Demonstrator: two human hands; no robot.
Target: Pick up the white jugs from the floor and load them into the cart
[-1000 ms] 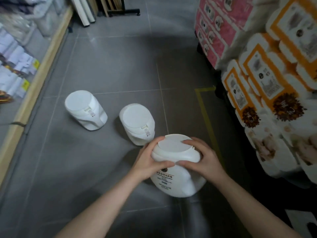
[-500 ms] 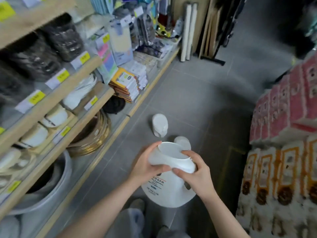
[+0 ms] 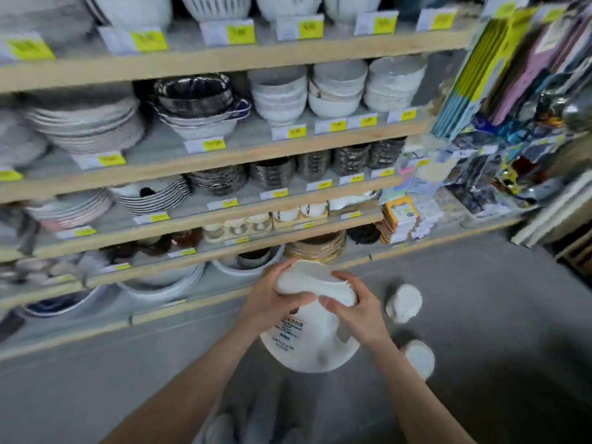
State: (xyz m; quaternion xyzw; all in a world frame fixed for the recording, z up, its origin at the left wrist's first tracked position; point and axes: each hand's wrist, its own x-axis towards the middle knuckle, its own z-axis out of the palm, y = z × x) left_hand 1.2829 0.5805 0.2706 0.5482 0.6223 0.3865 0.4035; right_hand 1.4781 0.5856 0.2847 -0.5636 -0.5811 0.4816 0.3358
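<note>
I hold a big white jug (image 3: pixel 309 342) upside down in front of me, its printed label facing me and its flat base uppermost. My left hand (image 3: pixel 272 299) grips the left of the base, and my right hand (image 3: pixel 355 310) grips the right of it. Two more white jugs lie on the grey floor to the right: one (image 3: pixel 404 302) beside my right hand, the other (image 3: pixel 419 357) just behind my right forearm. No cart is in view.
Wooden shelves (image 3: pixel 224 155) stacked with bowls, plates and cups fill the view ahead, reaching down to floor level. Packaged goods (image 3: pixel 512 107) hang and stand at the right. Grey tiled floor (image 3: pixel 496 299) stretches to the right. My legs and shoes show at the bottom.
I have lifted the jug off the floor and turned left, so the crockery shelves now face me. The other two jugs have slid to the right of the view.
</note>
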